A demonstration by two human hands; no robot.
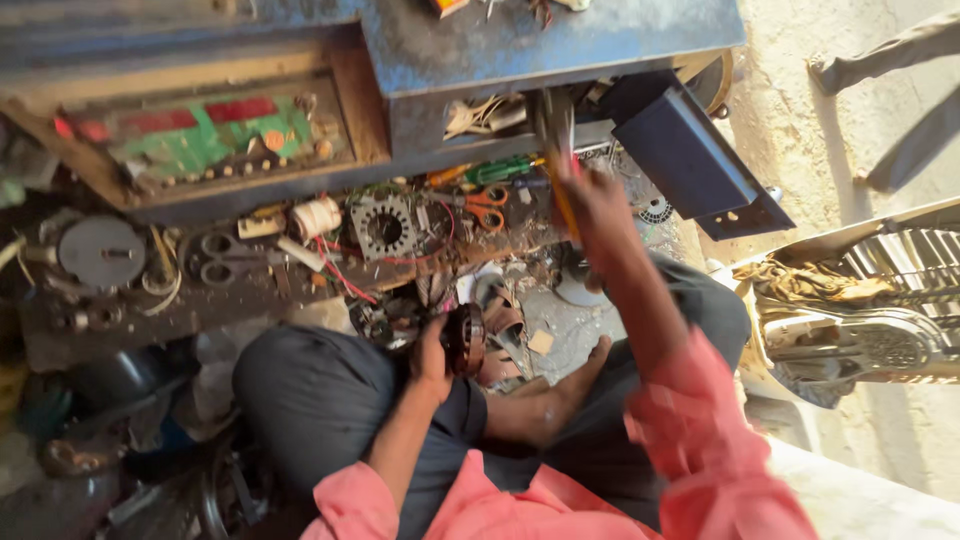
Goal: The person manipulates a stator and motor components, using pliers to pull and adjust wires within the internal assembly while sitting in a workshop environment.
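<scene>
I sit cross-legged on the floor before a cluttered low bench. My left hand (pixel 430 352) grips a dark round motor core (pixel 464 338) with copper windings, held over my left knee. My right hand (pixel 590 195) is raised at the bench edge, closed on a long tool with an orange-yellow handle (pixel 563 205); its metal upper part (pixel 550 118) is blurred. Just left of that hand lie a green-handled screwdriver (pixel 497 169) and orange-handled scissors (pixel 487 208).
The bench holds a square motor stator (pixel 385 229), a spool of thread (pixel 318 216), black scissors (pixel 222 256), a round grey disc (pixel 102 251) and red wires. A blue metal box (pixel 690 152) overhangs at right. A fan grille (pixel 880 345) lies right. Scrap parts fill the lower left.
</scene>
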